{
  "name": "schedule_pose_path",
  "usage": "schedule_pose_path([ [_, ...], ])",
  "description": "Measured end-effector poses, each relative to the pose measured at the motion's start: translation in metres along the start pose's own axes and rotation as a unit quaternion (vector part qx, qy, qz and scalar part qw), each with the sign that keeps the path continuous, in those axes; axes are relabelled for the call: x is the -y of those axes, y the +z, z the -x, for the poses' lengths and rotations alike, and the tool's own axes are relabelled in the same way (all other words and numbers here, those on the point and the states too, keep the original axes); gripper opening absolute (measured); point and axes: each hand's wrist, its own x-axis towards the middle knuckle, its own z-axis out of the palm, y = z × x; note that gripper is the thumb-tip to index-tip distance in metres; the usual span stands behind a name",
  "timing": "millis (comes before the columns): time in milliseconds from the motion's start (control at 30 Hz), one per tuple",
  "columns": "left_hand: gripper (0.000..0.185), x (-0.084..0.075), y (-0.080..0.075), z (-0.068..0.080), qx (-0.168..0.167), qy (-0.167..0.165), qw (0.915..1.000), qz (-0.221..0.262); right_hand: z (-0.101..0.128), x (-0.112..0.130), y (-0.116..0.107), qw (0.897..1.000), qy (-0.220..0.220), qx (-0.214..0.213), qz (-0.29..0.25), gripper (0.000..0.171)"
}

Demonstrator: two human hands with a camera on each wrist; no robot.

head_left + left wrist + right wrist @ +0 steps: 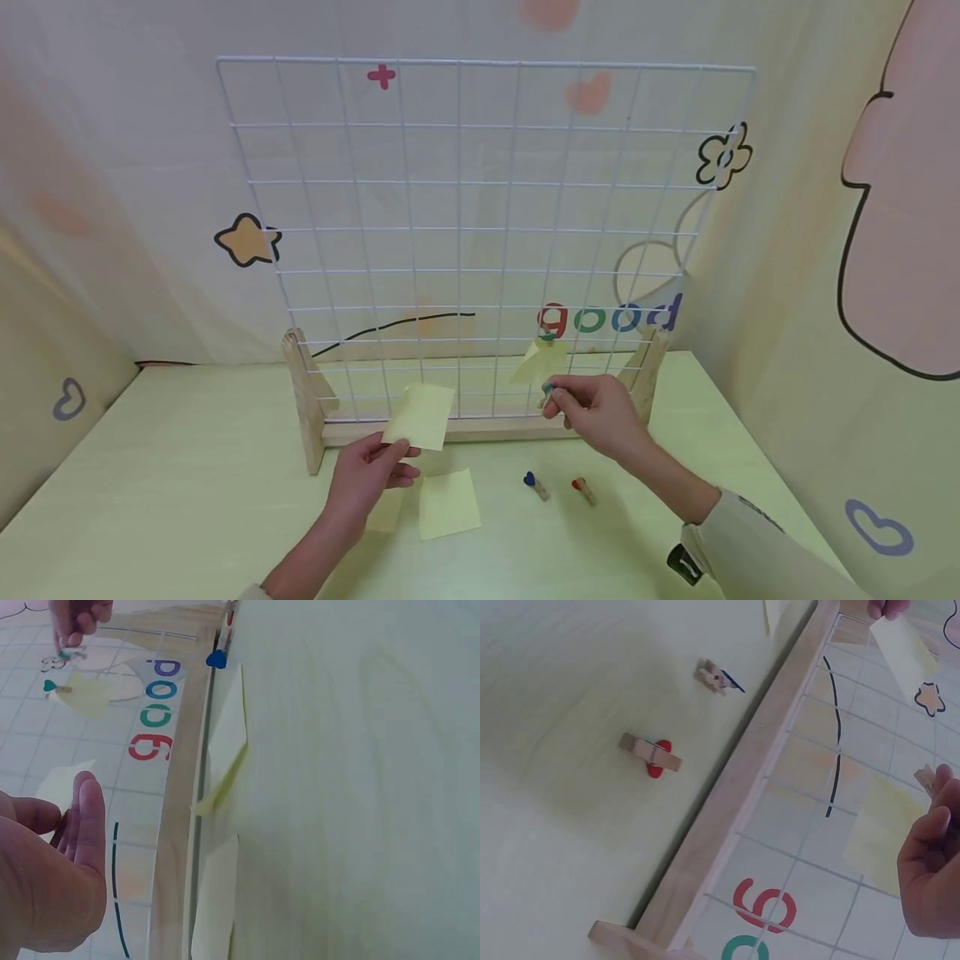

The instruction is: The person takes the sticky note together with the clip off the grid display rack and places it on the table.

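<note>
On the pale green surface [150,467], the left hand [367,479] pinches a pale yellow square sticky note [420,415] by its lower edge between thumb and fingers, holding it upright just in front of the lower wires of the white wire grid panel [480,225]. The panel stands upright in two light wooden feet joined by a wooden base rail [480,429]. Below that hand, a second pale yellow sticky note [447,502] lies flat on the surface, with another partly hidden under the wrist.

Further right, a small wooden clothespin with a blue heart [536,484] and a small wooden clothespin with a red heart [582,489] lie side by side on the surface, near each other but apart. Above them, a third yellow note [542,362] hangs tilted on the grid, clipped at its upper corner by a peg with a teal heart [54,687].

The right hand [600,412] is curled, its fingertips pinching a small teal-tipped wooden clothespin [547,392] just beside the lower edge of the hanging note, close to the grid wires.
</note>
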Motion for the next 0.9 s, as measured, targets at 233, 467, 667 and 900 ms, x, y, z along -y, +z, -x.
schedule_pose_path([
  [233,0.022,0.001,-0.027,0.011,-0.015,-0.01,0.9997,-0.019,0.016,-0.02,-0.007,0.999,0.039,0.02,0.002,0.022],
  [467,0.021,0.005,-0.065,0.021,-0.034,-0.045,0.9975,-0.042,0.027,-0.041,-0.017,0.996,0.058,0.067,0.015,0.023],
  [667,0.026,0.014,-0.096,0.029,-0.043,-0.081,0.9929,-0.077,0.035,-0.059,-0.025,0.992,0.075,0.1,0.025,0.021],
  [900,0.034,0.023,-0.125,0.034,-0.04,-0.12,0.9881,-0.086,0.038,-0.076,-0.033,0.987,0.107,0.114,0.046,0.019],
])
